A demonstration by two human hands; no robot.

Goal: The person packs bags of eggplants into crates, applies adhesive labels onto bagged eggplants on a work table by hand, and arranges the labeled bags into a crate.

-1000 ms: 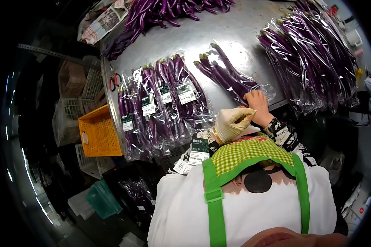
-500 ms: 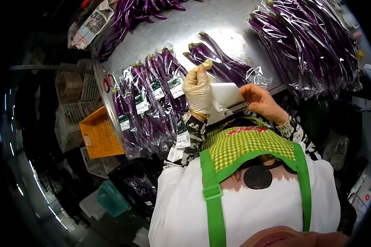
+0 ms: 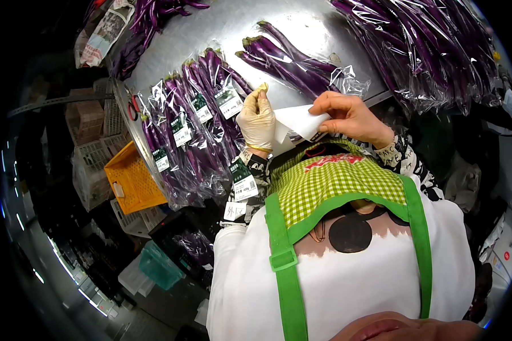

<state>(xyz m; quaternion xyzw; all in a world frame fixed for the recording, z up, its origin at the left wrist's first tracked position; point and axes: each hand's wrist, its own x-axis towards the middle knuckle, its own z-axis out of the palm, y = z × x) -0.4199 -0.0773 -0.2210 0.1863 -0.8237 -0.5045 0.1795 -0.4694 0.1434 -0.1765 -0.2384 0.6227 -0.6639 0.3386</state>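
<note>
A: Where do we find the white sheet [image 3: 301,119], and how is it gripped?
B: Between the hands, before the checked apron [image 3: 341,184]. We see the right hand [image 3: 350,116] with its grip pinched closed on one edge; the gloved left hand [image 3: 257,122] curls beside the sheet, but we cannot tell what it clasps.
A: How should it handle?
B: Light, limp, easily creased, we judge; best held lightly by an edge.
</note>
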